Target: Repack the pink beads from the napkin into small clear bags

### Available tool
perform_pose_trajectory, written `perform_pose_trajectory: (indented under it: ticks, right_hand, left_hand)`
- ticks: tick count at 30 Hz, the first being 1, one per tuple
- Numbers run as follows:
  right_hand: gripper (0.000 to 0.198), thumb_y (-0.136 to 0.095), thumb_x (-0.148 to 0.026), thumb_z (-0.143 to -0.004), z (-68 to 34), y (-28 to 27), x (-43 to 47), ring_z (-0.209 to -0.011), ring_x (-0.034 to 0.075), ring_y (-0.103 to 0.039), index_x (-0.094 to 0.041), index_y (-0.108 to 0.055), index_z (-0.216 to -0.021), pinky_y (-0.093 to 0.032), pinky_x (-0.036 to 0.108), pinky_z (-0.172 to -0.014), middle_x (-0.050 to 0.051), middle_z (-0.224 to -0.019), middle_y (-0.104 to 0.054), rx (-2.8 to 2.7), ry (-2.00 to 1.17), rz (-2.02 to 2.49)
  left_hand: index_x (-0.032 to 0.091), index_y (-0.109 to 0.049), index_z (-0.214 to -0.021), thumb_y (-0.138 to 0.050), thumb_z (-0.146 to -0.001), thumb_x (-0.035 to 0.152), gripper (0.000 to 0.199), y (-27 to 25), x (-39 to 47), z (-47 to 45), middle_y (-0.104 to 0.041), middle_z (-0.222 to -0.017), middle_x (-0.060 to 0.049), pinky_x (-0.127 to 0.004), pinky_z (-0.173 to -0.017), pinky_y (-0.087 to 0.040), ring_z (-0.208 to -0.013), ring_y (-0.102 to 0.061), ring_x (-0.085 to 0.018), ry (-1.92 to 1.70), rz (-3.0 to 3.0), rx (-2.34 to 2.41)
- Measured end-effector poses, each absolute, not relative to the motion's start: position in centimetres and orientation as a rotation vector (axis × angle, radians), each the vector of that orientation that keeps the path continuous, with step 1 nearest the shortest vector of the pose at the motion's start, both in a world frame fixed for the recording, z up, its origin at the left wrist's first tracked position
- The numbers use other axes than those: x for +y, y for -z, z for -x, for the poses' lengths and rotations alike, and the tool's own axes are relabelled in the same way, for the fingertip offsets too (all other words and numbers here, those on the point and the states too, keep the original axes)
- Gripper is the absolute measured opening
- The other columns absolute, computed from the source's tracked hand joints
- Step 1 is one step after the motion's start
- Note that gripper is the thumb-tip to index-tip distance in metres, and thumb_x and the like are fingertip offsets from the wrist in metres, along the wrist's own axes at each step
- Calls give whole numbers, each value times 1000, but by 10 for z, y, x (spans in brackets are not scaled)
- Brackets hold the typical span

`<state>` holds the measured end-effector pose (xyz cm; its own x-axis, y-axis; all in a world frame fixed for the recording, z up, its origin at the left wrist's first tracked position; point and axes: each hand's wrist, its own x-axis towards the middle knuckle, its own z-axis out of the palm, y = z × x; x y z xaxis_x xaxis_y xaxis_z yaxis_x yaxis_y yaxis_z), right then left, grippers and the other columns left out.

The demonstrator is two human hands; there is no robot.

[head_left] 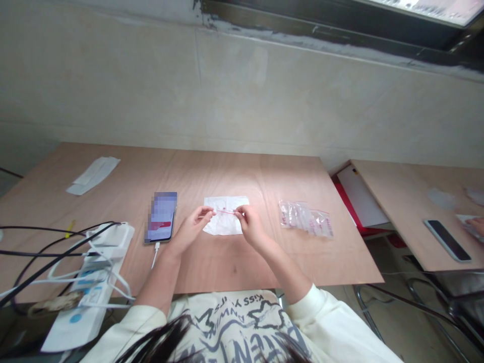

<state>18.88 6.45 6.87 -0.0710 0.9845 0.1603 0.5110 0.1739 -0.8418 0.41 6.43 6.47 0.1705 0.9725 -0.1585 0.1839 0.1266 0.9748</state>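
A thin pinkish-red string (226,212) is stretched between my two hands, with small red bits along it. My left hand (195,223) pinches its left end between thumb and fingers. On the other end, the fingertips of my right hand (250,224) are closed. Beneath the string a square white tissue (224,228) lies flat on the wooden table (230,174). Several clear plastic bags (304,218) with red marks lie overlapping to the right of my right hand. The string is too fine to make out exactly what it is.
Left of my left hand lies a phone (162,217) on a white charging cable (155,256). A white power strip (91,292) with tangled cords sits at the left edge. Folded paper (94,175) lies at the back left. Another table (408,201) bears a second phone (447,240).
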Motion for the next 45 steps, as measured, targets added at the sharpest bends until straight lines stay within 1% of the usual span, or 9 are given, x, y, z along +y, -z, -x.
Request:
perform_pose_trajectory:
  ticks: [6, 9, 13, 20, 23, 30, 35, 39, 45]
  right_hand:
    - [13, -41, -20, -78, -188, -65, 61, -74, 18, -47, -19, -50, -68, -36, 30, -67, 5, -73, -56, -1713, -761, 1450]
    - [15, -43, -27, -78, -189, -63, 57, -69, 16, -47, -19, -49, -67, -36, 28, -64, 3, -70, -55, -1605, -930, 1445]
    - [17, -47, -31, -75, -190, -61, 52, -61, 13, -45, -18, -47, -65, -35, 24, -58, 0, -65, -50, -1463, -1173, 1397]
    - [9, -44, -19, -72, -187, -66, 47, -62, 13, -43, -19, -43, -62, -34, 26, -60, -1, -63, -46, -1519, -1033, 1430]
    - [8, -47, -19, -70, -187, -71, 46, -62, 13, -43, -19, -45, -62, -35, 25, -59, -1, -64, -48, -1550, -1004, 1431]
    - [15, -54, -32, -69, -182, -78, 48, -64, 12, -48, -18, -52, -65, -37, 24, -59, 0, -68, -54, -1369, -1328, 1305]
    - [14, -58, -29, -64, -181, -79, 53, -57, 11, -44, -18, -51, -58, -35, 24, -56, -2, -61, -50, -1281, -1313, 1295]
    - [13, -58, -28, -64, -183, -80, 52, -58, 11, -43, -18, -51, -58, -35, 24, -57, -1, -61, -50, -1303, -1264, 1314]
    - [15, -60, -29, -62, -189, -73, 47, -56, 10, -44, -17, -52, -60, -34, 23, -56, -2, -61, -51, -1191, -1449, 1280]
  left_hand:
    - [17, -58, -71, -50, -74, 35, 20, -80, 77, -13, -59, -71, 0, -23, -64, -41, -71, -54, -15, -708, -1610, 1211]
    - [18, -56, -68, -47, -76, 33, 20, -83, 73, -13, -58, -69, 0, -22, -62, -39, -68, -53, -15, -687, -1700, 1292]
    - [18, -55, -70, -44, -77, 30, 18, -86, 65, -12, -56, -71, -1, -23, -63, -39, -69, -53, -15, -688, -1776, 1359]
    - [18, -52, -71, -41, -79, 33, 20, -93, 53, -17, -54, -71, -1, -24, -63, -39, -70, -51, -16, -637, -1744, 1319]
    - [18, -54, -74, -42, -78, 36, 22, -93, 53, -15, -55, -73, -1, -24, -62, -40, -70, -51, -16, -641, -1661, 1256]
    - [18, -57, -73, -46, -76, 34, 20, -93, 60, -16, -58, -73, -1, -24, -65, -40, -73, -53, -16, -703, -1730, 1225]
    - [17, -56, -73, -45, -77, 31, 19, -95, 64, -23, -57, -72, -1, -24, -65, -40, -71, -53, -15, -681, -1754, 1172]
    - [17, -55, -75, -41, -79, 32, 21, -92, 64, -29, -56, -72, 0, -23, -63, -39, -70, -51, -14, -610, -1734, 1107]
    - [17, -55, -75, -43, -79, 34, 21, -92, 55, -33, -56, -74, 0, -22, -63, -37, -72, -51, -14, -637, -1690, 1127]
